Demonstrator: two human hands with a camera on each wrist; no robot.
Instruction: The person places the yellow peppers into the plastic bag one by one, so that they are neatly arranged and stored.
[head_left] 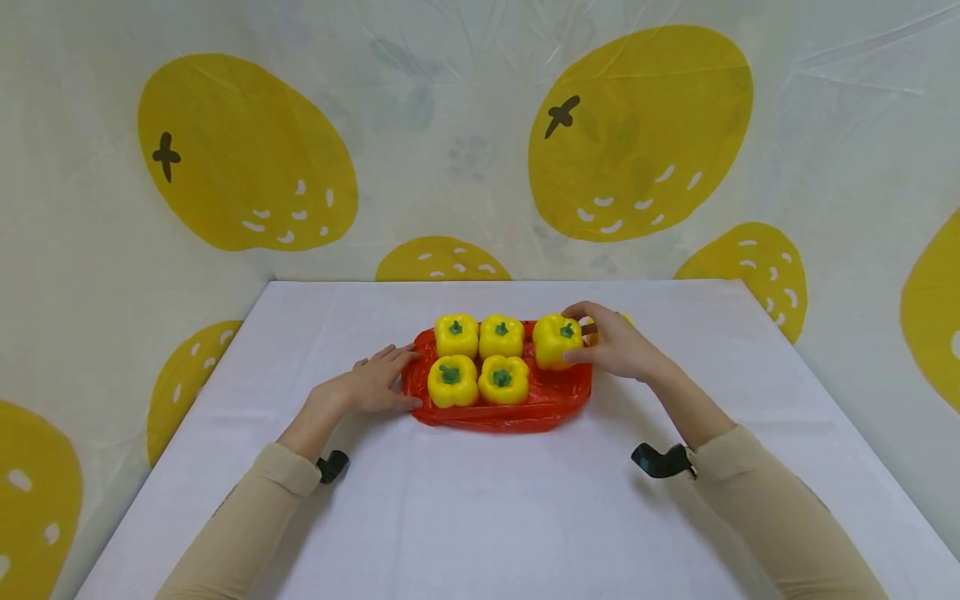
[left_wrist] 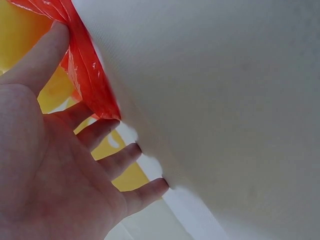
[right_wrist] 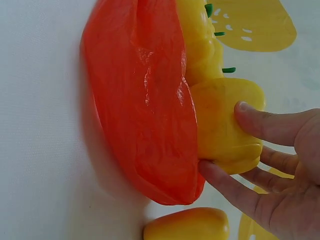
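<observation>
A red plastic bag (head_left: 498, 419) lies spread low and wide at mid-table, with several yellow bell peppers (head_left: 456, 382) with green stems standing in it in two rows. At its right end my right hand (head_left: 615, 343) grips another yellow bell pepper (head_left: 557, 342), thumb on the near side and fingers round the far side. The right wrist view has this pepper (right_wrist: 227, 122) right at the bag's rim. My left hand (head_left: 378, 383) rests at the bag's left end, fingers spread; its thumb touches the red plastic (left_wrist: 92, 75) and its other fingertips reach the tablecloth.
Beyond the right hand, one more yellow pepper (right_wrist: 187, 225) lies outside the bag, mostly hidden in the head view. A white cloth (head_left: 480, 517) covers the table. Fruit-printed curtains (head_left: 450, 125) hang close behind and along the sides.
</observation>
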